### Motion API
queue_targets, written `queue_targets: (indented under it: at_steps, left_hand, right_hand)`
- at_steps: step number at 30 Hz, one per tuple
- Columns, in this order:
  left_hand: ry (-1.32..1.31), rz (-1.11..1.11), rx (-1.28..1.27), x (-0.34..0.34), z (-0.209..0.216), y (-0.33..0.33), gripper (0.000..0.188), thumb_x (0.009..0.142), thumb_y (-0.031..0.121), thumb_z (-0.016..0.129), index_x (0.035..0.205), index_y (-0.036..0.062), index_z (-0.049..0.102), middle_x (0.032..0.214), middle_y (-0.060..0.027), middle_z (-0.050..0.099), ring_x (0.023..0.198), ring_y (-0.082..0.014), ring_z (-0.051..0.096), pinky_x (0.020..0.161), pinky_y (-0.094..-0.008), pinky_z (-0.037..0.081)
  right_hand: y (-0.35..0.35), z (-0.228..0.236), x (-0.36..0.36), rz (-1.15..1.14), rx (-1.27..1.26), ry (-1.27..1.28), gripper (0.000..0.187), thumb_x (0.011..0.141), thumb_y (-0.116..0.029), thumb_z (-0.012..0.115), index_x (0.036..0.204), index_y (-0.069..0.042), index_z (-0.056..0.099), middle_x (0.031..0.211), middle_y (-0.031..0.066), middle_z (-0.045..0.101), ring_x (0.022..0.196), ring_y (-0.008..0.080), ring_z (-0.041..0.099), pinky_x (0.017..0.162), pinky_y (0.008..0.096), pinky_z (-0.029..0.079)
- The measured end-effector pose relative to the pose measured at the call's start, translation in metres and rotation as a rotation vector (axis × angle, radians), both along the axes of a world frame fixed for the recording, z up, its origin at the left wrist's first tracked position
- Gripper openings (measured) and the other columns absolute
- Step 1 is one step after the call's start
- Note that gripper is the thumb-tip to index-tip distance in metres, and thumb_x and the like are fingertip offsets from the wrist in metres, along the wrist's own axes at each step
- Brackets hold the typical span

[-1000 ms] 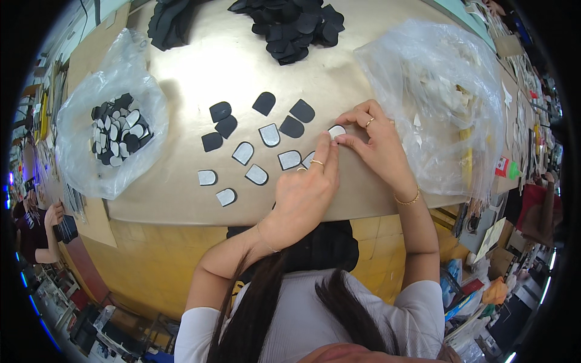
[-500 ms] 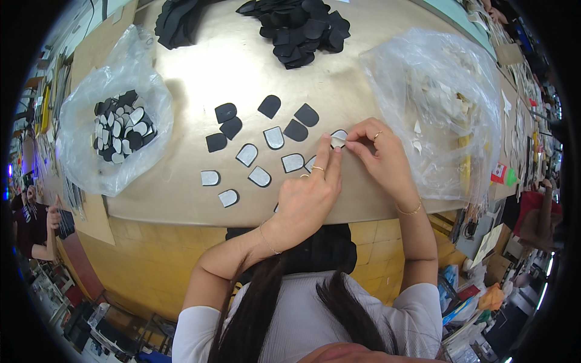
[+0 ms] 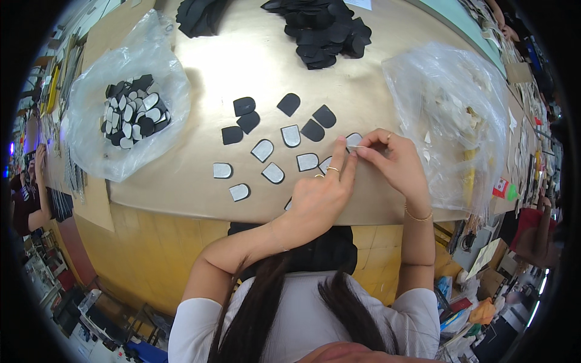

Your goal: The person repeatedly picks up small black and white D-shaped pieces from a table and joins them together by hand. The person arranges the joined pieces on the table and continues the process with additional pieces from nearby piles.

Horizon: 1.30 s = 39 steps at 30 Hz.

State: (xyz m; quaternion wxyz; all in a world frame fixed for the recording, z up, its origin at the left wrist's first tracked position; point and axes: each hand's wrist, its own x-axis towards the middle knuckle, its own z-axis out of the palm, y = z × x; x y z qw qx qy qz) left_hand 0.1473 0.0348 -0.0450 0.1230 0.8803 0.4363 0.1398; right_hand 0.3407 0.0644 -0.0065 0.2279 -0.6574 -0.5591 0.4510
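Note:
A small rounded black patch with a pale grey face (image 3: pixel 353 140) lies on the table under my fingertips. My left hand (image 3: pixel 318 202) has its index and middle fingers stretched out, their tips pressing at the patch's near left edge. The thumb and index finger of my right hand (image 3: pixel 396 163) pinch a thin whitish backing film (image 3: pixel 357 147) at the patch's near edge. Left of my hands lie several similar patches, some pale side up (image 3: pixel 291 136), others black side up (image 3: pixel 288 104). Two more pale ones are partly hidden by my left hand.
A clear plastic bag (image 3: pixel 82 121) on the left holds many patches. On the right, another clear bag (image 3: pixel 405 72) contains pale scraps. Piles of black pieces (image 3: pixel 327 33) sit at the far side of the brown-covered table (image 3: pixel 163 196). Other people are at the sides.
The backing film, earlier folded across the patch's middle, is now at its near edge, and more of the pale face shows. The whole view has shifted slightly.

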Motion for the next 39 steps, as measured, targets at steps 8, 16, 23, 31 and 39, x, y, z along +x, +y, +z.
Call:
queue_targets:
  at_steps: [8, 16, 23, 31, 39]
  left_hand:
    - [-0.095, 0.000, -0.060, -0.012, 0.016, 0.007, 0.044, 0.089, 0.029, 0.074, 0.128, 0.0099, 0.067, 0.148, -0.0138, 0.056, 0.056, -0.0198, 0.066, 0.047, -0.0310, 0.052]
    - [-0.061, 0.103, -0.153, -0.039, 0.028, 0.031, 0.043, 0.092, 0.026, 0.073, 0.128, 0.0052, 0.065, 0.140, -0.0141, 0.059, 0.063, -0.0235, 0.070, 0.052, -0.0331, 0.055]
    - [-0.088, 0.119, -0.173, -0.036, 0.025, 0.038, 0.043, 0.092, 0.024, 0.072, 0.129, 0.0029, 0.064, 0.133, -0.0130, 0.059, 0.064, -0.0237, 0.070, 0.053, -0.0341, 0.055]
    - [-0.109, 0.131, -0.178, -0.032, 0.024, 0.045, 0.048, 0.091, 0.025, 0.073, 0.133, 0.0038, 0.061, 0.128, -0.0116, 0.058, 0.063, -0.0225, 0.069, 0.051, -0.0333, 0.054]
    - [-0.053, 0.140, -0.138, -0.024, 0.019, 0.044, 0.053, 0.090, 0.027, 0.074, 0.136, 0.0036, 0.060, 0.133, -0.0136, 0.056, 0.059, -0.0225, 0.067, 0.048, -0.0323, 0.053]
  right_hand:
    - [0.014, -0.003, -0.013, -0.286, 0.023, 0.442, 0.015, 0.095, -0.011, 0.073, 0.105, 0.001, 0.071, 0.094, 0.0018, 0.071, 0.084, 0.0082, 0.066, 0.076, 0.0233, 0.054]
    - [0.047, -0.022, -0.034, -0.152, 0.201, 0.101, 0.019, 0.090, -0.016, 0.078, 0.096, 0.001, 0.075, 0.116, 0.0119, 0.067, 0.091, 0.0157, 0.066, 0.080, 0.0272, 0.054]
    - [0.043, -0.038, -0.048, -0.161, 0.304, -0.123, 0.016, 0.087, -0.019, 0.078, 0.087, -0.002, 0.077, 0.120, 0.0075, 0.061, 0.114, 0.0248, 0.052, 0.093, 0.0337, 0.048]
    - [0.045, -0.032, -0.051, -0.134, 0.295, -0.240, 0.016, 0.087, -0.024, 0.080, 0.086, -0.008, 0.079, 0.120, 0.0023, 0.061, 0.112, 0.0213, 0.051, 0.101, 0.0378, 0.034]
    - [0.044, -0.034, -0.054, -0.118, 0.367, -0.256, 0.015, 0.085, -0.017, 0.078, 0.084, -0.002, 0.076, 0.118, 0.0076, 0.060, 0.110, 0.0287, 0.048, 0.096, 0.0374, 0.042]
